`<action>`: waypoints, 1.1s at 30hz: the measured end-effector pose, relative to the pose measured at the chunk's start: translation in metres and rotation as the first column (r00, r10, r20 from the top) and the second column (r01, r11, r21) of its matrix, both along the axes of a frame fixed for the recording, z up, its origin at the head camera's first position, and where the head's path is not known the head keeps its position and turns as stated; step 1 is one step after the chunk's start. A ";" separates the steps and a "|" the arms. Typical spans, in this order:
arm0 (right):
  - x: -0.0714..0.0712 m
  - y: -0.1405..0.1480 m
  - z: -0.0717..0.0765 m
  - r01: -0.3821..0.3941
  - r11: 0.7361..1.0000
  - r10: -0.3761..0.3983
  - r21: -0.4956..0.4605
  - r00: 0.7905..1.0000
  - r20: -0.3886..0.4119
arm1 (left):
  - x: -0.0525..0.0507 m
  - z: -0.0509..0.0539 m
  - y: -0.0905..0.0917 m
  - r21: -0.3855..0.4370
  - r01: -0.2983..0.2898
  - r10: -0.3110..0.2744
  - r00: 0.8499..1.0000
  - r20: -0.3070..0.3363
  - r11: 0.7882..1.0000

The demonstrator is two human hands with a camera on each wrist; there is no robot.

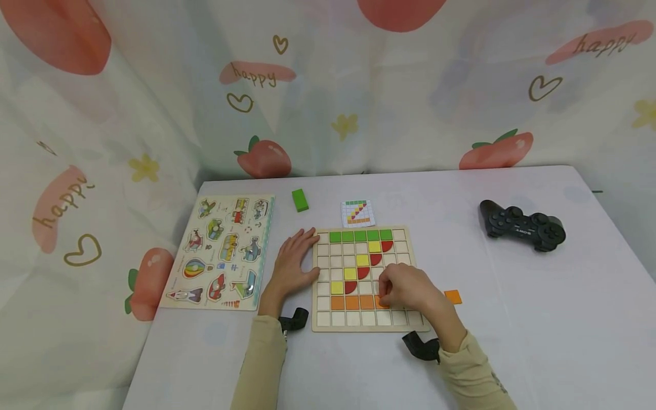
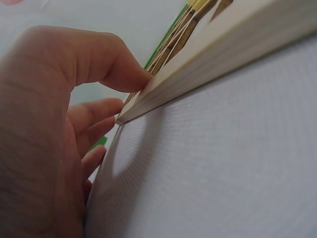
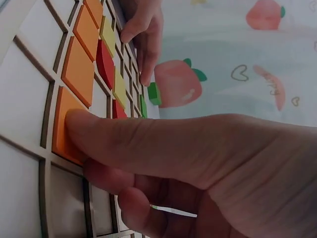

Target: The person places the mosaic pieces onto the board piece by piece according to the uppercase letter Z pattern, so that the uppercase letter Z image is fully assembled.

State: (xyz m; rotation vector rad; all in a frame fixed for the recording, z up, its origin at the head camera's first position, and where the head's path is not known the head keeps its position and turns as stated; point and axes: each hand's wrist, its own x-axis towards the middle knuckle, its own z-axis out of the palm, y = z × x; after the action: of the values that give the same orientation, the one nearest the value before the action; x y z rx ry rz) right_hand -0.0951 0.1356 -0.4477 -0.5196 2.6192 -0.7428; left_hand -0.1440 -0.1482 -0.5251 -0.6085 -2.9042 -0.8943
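A wooden grid board (image 1: 359,328) holds a top row of green tiles (image 1: 361,236), a slanting line of yellow squares (image 1: 350,274) and red quarter-round pieces (image 1: 363,273), and a lower row of orange squares (image 1: 352,302). My right hand (image 1: 410,289) pinches an orange square tile (image 3: 63,130) at the right end of that lower row. In the right wrist view the thumb lies on its face, with the curled index finger at its edge. My left hand (image 1: 293,267) has its fingers spread; its thumb (image 2: 131,74) touches the board's left edge.
Behind the board lie a small pattern card (image 1: 358,213) and a green block (image 1: 300,200). A picture puzzle board (image 1: 217,253) is on the left. Another orange tile (image 1: 453,296) lies beside the right wrist. A black game controller (image 1: 523,226) rests farther right.
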 end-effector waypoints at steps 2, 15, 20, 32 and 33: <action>-0.001 0.004 0.001 -0.004 1.000 0.005 -0.020 1.000 0.017 | 0.000 -0.001 0.000 0.002 0.000 0.000 1.000 0.000 1.000; -0.012 0.112 0.012 0.200 0.980 -0.199 0.013 0.963 0.181 | -0.002 0.000 0.002 -0.005 0.002 -0.002 1.000 0.002 1.000; -0.011 0.132 0.005 0.203 0.979 -0.200 0.016 0.944 0.264 | -0.001 0.000 0.000 -0.003 -0.004 0.004 1.000 0.010 1.000; -0.017 0.132 0.000 0.268 0.963 -0.270 0.031 0.952 0.143 | -0.001 -0.002 0.000 -0.012 0.000 0.000 1.000 0.011 1.000; -0.017 0.131 0.000 0.268 0.963 -0.269 0.030 0.953 0.140 | -0.001 -0.002 0.000 -0.012 0.000 0.000 1.000 0.010 1.000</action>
State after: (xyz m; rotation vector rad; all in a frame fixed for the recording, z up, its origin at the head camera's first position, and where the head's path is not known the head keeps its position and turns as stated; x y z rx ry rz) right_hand -0.1122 0.2669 -0.4477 -0.1000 2.5842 -0.8142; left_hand -0.1455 -0.1486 -0.5272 -0.6061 -2.9203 -0.8836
